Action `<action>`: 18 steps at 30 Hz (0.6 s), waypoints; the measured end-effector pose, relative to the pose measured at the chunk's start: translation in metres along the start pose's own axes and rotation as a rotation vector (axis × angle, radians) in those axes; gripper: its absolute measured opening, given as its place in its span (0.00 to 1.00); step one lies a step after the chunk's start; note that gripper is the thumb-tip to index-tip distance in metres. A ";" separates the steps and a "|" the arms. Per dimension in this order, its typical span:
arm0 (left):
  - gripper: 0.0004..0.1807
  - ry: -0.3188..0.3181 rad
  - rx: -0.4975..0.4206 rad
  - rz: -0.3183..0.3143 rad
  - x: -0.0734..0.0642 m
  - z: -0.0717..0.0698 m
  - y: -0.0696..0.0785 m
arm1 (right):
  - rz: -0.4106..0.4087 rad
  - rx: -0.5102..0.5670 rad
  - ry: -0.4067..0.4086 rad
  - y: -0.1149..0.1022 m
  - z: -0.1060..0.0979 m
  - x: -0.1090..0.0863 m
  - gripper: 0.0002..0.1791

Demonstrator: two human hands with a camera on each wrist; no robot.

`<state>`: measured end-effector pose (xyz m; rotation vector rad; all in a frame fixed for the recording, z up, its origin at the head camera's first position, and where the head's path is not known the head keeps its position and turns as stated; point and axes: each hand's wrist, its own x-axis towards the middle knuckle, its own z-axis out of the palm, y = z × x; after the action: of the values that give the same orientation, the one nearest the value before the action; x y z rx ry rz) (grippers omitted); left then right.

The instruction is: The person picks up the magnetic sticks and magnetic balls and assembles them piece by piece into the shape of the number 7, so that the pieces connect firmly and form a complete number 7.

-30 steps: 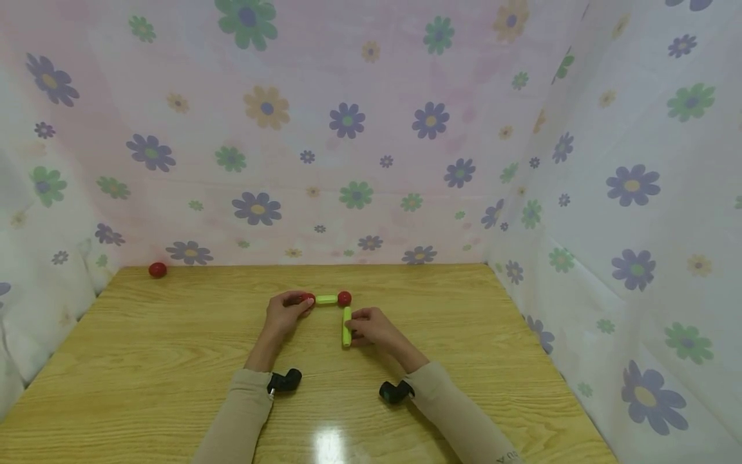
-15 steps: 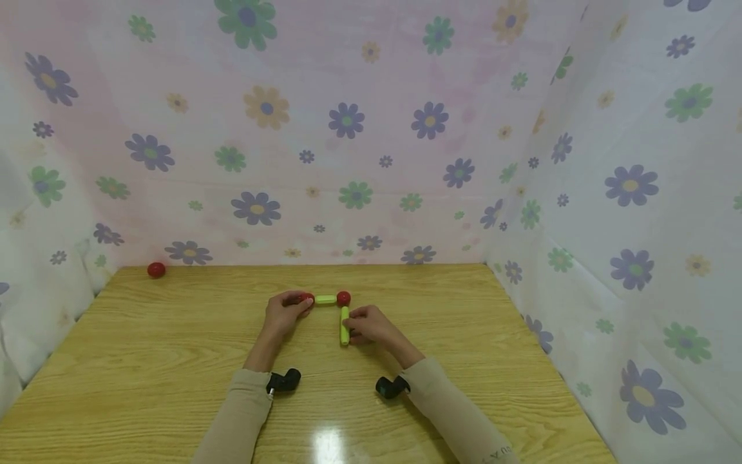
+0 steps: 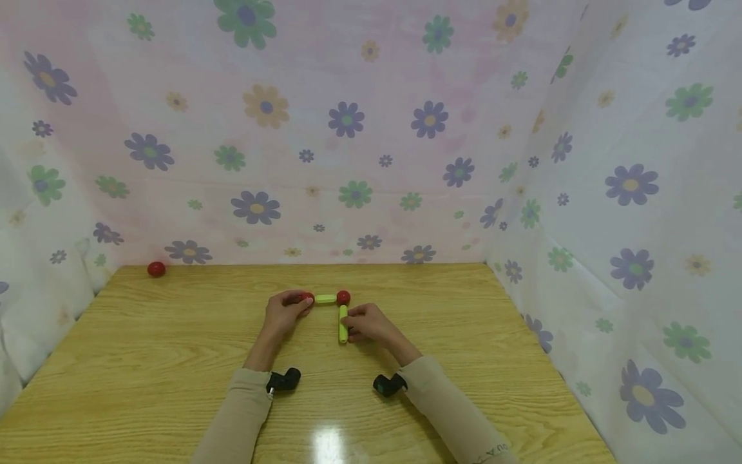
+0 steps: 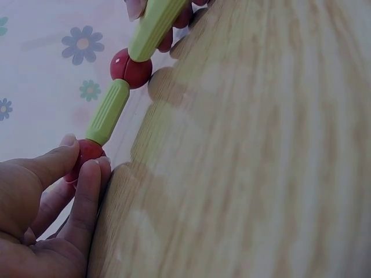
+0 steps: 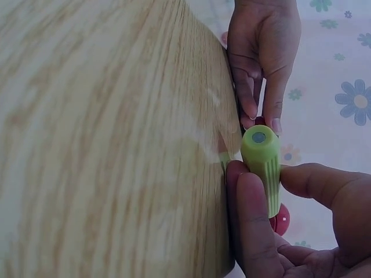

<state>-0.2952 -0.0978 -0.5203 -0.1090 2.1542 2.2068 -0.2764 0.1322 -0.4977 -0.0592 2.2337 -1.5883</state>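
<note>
My left hand [image 3: 284, 310] pinches a red ball [image 4: 88, 155] between thumb and fingers. A ridged yellow-green rod [image 4: 108, 113] runs from that ball to a second red ball [image 4: 131, 69]. My right hand [image 3: 371, 322] holds another yellow-green rod [image 3: 343, 325] between thumb and fingers, pointing toward me at about a right angle to the first. Its far end meets the second ball in the left wrist view. A grey round disc, like a magnet, shows in its near end in the right wrist view.
A third red ball [image 3: 156, 269] lies at the table's back left corner. Flower-printed cloth [image 3: 394, 187] hangs behind and beside the wood-grain table [image 3: 145, 361]. A black wrist camera [image 3: 284, 380] sits on the left wrist, another black camera [image 3: 390, 385] on the right.
My right hand has moved the rod slightly left and away from me, up to the second red ball. My left hand has stayed in place on its ball.
</note>
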 end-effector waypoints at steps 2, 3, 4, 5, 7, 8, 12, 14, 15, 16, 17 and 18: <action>0.20 -0.003 0.003 0.002 0.000 0.000 -0.001 | 0.001 -0.003 0.000 -0.001 0.000 0.000 0.25; 0.19 -0.002 0.003 -0.001 0.000 0.000 -0.001 | 0.003 -0.003 0.001 -0.001 0.000 0.000 0.25; 0.19 0.000 0.004 -0.004 0.001 0.000 -0.001 | 0.006 -0.007 0.002 -0.002 0.000 -0.001 0.25; 0.19 0.001 0.003 -0.006 0.001 0.001 -0.001 | 0.008 -0.009 0.002 -0.003 0.000 -0.001 0.25; 0.19 0.004 0.005 -0.009 0.001 0.000 -0.001 | 0.014 -0.011 0.002 -0.003 0.001 -0.002 0.25; 0.19 0.005 0.007 -0.010 0.001 0.000 -0.002 | 0.017 -0.011 0.001 -0.003 0.001 -0.002 0.25; 0.20 0.008 0.007 -0.009 0.000 0.000 -0.001 | 0.019 -0.004 0.001 -0.003 0.001 -0.001 0.26; 0.20 0.011 0.000 -0.007 0.000 0.000 -0.001 | 0.016 0.003 -0.001 -0.002 0.000 -0.001 0.26; 0.20 0.011 -0.001 -0.006 0.000 0.001 -0.001 | 0.015 0.007 -0.003 -0.002 0.000 0.000 0.26; 0.20 0.012 -0.002 -0.005 0.001 0.001 -0.001 | 0.013 0.010 -0.005 -0.001 0.000 0.000 0.26; 0.20 0.011 -0.001 -0.004 0.001 0.000 -0.001 | 0.011 0.012 -0.007 -0.001 0.000 0.000 0.26; 0.20 0.012 -0.001 -0.006 0.001 0.001 -0.002 | 0.010 0.014 -0.009 -0.001 0.000 0.000 0.26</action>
<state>-0.2964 -0.0972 -0.5221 -0.1285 2.1558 2.2102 -0.2761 0.1317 -0.4966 -0.0518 2.2125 -1.5950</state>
